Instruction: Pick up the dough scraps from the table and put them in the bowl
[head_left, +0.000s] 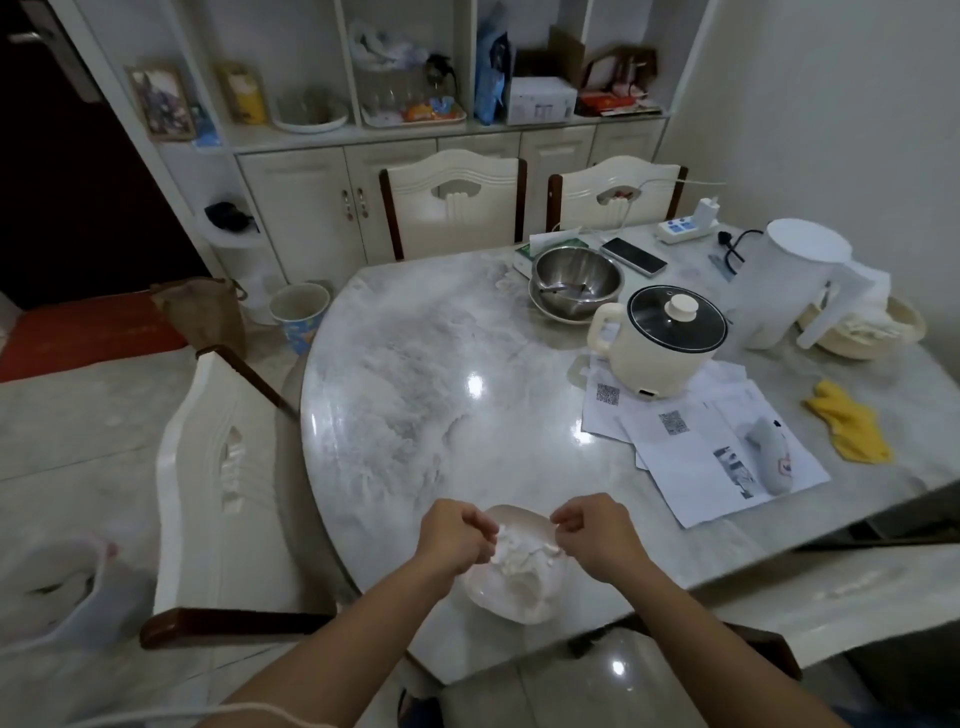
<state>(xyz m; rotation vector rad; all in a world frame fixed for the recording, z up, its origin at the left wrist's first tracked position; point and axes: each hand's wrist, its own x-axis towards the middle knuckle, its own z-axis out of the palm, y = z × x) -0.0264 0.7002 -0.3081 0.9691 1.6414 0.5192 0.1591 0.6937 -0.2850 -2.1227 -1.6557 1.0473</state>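
A white bowl (511, 519) sits at the near edge of the marble table (415, 364), holding a heap of white dough scraps (519, 561). Both hands hover over it with fingers curled. My left hand (457, 535) is over the bowl's left rim, its fingertips touching the dough. My right hand (597, 530) is over the right rim and pinches a bit of dough at its fingertips. A dusting of flour covers the table's middle. A small pale scrap (503, 285) lies far back beside the steel bowl.
Stacked steel bowls (575, 283) stand at the back, a cream electric pot (660, 338) right of them, a white jug (795, 280), papers (717, 441), a yellow cloth (852, 426), a phone (632, 255). A chair (218, 467) stands left of the table.
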